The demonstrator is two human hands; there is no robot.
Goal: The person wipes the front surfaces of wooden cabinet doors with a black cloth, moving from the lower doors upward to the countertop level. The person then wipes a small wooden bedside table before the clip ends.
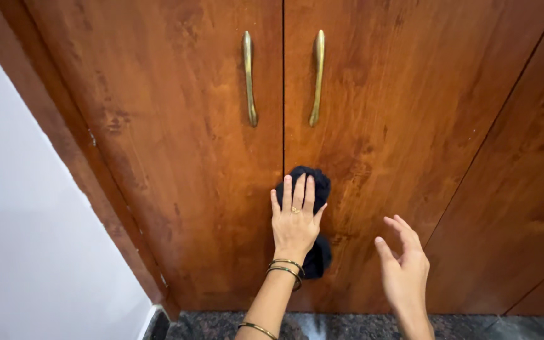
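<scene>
Against the seam btw the two wooden doors [177,145], I've got my left hand [294,220] pressed flat on a dark cloth [315,182] — fingers together and stretched out, palm pinning the cloth to the wood just below the two brass handles [249,79]. A tail of cloth hangs down past the wrist, by the bangles [286,269]. My right hand [404,267] hovers off to the side, fingers apart and slightly curled, holding nothing, not touching the door.

Looks to me like mid-wipe on the door face. Next stroke prob. needs steady pressure so the cloth doesn't slip out from under the palm — and care near the seam and handles.

Surface is glossy reddish-brown wood w/ dark streaks. White wall [26,220] at left, speckled stone floor [347,326] at the bottom.
</scene>
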